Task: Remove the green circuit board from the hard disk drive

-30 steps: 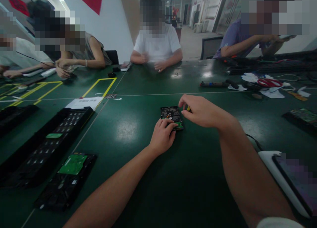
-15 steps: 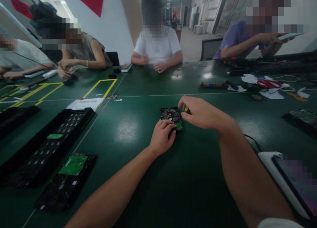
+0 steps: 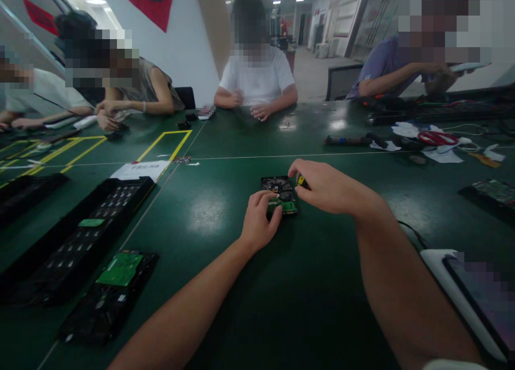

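Observation:
In front of me a hard drive (image 3: 277,183) lies on the green table, its green circuit board (image 3: 287,205) at the near end. My left hand (image 3: 259,220) rests over the drive's left side, thumb and fingers spread apart, fingertips at the circuit board. Whether the fingertips press on the board or hover just above it, I cannot tell. At the drive's right edge, my right hand (image 3: 322,185) is closed around a screwdriver with a yellow-and-black handle (image 3: 303,183). Its shaft and tip do not show.
Another hard drive (image 3: 110,295) lies at front left, beside a long black tray (image 3: 76,236) with a small green board in it. A phone-like device (image 3: 475,295) is at near right. Cables and paper scraps (image 3: 438,139) lie farther right. Several people sit around the table.
My left hand has shifted slightly left, its thumb and fingers now farther apart, uncovering more of the circuit board. My right hand has barely moved, still holding the screwdriver.

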A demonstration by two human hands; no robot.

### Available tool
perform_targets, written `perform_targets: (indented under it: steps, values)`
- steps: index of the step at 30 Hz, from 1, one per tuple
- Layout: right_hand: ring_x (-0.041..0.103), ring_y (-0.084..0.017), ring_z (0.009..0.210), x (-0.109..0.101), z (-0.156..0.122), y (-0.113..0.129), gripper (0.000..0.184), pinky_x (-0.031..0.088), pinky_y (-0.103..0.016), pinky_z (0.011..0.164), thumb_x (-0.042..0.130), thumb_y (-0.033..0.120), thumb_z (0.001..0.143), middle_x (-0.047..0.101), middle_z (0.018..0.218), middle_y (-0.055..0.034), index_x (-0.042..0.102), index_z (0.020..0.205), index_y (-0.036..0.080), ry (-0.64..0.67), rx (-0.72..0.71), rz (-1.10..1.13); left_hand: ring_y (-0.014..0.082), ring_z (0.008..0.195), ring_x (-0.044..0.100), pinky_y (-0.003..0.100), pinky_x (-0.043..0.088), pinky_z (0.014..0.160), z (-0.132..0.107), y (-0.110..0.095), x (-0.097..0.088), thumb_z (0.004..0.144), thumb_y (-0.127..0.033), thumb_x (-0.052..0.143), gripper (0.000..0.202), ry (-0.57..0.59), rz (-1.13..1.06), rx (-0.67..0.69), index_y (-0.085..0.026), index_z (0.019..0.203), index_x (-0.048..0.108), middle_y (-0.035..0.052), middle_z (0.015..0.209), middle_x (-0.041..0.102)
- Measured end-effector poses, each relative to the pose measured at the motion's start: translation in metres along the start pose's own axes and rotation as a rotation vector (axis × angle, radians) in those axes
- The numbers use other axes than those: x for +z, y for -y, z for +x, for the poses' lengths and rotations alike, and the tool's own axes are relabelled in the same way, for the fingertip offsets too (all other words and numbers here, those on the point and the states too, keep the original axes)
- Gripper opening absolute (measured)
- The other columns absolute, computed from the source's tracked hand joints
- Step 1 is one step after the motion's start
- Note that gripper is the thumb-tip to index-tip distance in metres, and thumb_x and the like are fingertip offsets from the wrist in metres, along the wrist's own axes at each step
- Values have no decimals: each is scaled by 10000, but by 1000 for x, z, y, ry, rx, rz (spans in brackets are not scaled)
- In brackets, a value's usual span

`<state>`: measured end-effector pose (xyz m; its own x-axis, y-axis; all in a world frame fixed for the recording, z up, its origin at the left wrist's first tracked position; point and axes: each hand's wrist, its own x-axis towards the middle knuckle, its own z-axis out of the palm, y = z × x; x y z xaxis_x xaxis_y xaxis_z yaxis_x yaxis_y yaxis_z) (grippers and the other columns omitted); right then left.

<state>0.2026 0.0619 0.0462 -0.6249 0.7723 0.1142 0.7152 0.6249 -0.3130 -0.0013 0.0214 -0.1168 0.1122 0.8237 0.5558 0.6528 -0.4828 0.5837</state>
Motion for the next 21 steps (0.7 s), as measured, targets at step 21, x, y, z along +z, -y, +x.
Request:
perform_targets:
  steps: [21]
  values:
    - [659, -239, 937, -1, 0, -8, 221, 450, -333, 827, 588, 115, 904, 728, 1093, -108, 631, 1115, 166, -20, 12, -11, 281, 1242, 662, 472, 496, 1101, 37, 52, -7, 1067, -465, 489, 466, 60, -113, -359, -163, 1415, 561, 159, 1315, 694]
